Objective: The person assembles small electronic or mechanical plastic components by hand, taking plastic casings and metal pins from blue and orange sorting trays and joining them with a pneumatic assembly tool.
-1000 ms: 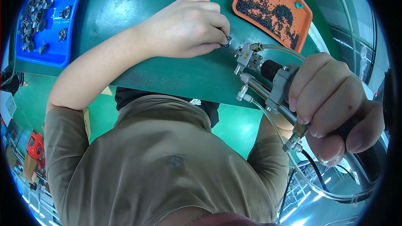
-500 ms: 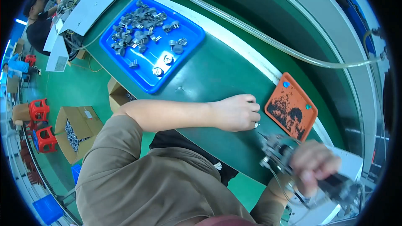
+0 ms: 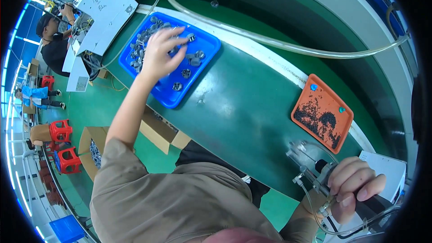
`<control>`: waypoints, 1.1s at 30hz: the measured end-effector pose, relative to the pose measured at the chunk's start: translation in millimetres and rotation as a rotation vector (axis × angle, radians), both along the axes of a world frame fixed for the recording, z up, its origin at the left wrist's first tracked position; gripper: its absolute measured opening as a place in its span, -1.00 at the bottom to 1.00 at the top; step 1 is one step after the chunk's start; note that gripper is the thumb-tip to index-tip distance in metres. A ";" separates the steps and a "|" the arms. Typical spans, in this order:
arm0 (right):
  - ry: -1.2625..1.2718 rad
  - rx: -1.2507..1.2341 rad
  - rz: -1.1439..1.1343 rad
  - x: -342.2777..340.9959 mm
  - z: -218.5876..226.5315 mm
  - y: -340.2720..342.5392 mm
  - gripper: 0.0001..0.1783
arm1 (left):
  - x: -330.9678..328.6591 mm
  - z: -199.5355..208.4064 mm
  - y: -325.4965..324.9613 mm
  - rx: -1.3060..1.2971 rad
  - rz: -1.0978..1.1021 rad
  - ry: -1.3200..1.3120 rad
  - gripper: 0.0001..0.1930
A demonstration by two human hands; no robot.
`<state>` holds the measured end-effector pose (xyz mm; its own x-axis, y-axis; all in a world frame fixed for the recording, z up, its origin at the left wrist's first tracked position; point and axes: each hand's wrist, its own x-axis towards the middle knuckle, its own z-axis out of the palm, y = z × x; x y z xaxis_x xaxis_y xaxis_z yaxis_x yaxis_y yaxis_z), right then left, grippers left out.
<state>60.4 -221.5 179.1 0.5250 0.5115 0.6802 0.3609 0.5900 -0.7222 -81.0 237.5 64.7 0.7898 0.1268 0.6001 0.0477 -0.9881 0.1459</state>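
Observation:
My left hand reaches out over the blue tray at the upper left, fingers spread and touching the small grey metal parts lying in it; I cannot tell if a part is pinched. My right hand stays at the lower right, wrapped around a black and silver powered screwdriver with thin tubes and a cable hanging from it. Its tip points toward the green table.
An orange tray with small dark screws sits near the right hand. A clear hose runs along the table's far side. Grey boxes stand past the blue tray. Other people, red stools and a cardboard box are at the left.
My left hand has left the spot beside the screwdriver tip and swung far left to the blue tray of parts. The right hand still holds the screwdriver.

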 end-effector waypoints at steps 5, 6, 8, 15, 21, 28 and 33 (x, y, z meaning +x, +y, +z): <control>0.053 -0.023 -0.094 -7.7 1.6 1.7 -0.59 | 125.0 -17.9 70.1 -0.028 0.053 0.167 -0.72; 0.050 -0.036 -0.094 -8.4 2.4 0.9 -0.59 | 147.6 -22.4 80.1 -0.044 0.090 0.265 -0.72; 0.008 -0.042 -0.076 -7.8 5.9 1.3 -0.62 | 171.2 -27.1 99.5 -0.081 0.088 0.306 -0.73; -0.004 -0.030 -0.090 -7.9 6.9 -3.4 -0.63 | 196.2 -36.4 96.4 -0.170 0.141 0.419 -0.77; 0.057 -0.078 -0.031 3.0 -2.2 -6.1 -0.53 | 201.5 -21.7 26.0 -0.005 0.036 0.408 -0.80; -0.004 -0.317 0.052 16.4 12.1 -15.3 -0.71 | 95.6 21.3 -193.2 -0.073 -0.574 0.378 -0.90; 0.028 -0.357 0.037 15.8 8.2 -16.5 -0.73 | 86.0 -19.8 -233.6 -0.223 -0.742 0.447 -0.86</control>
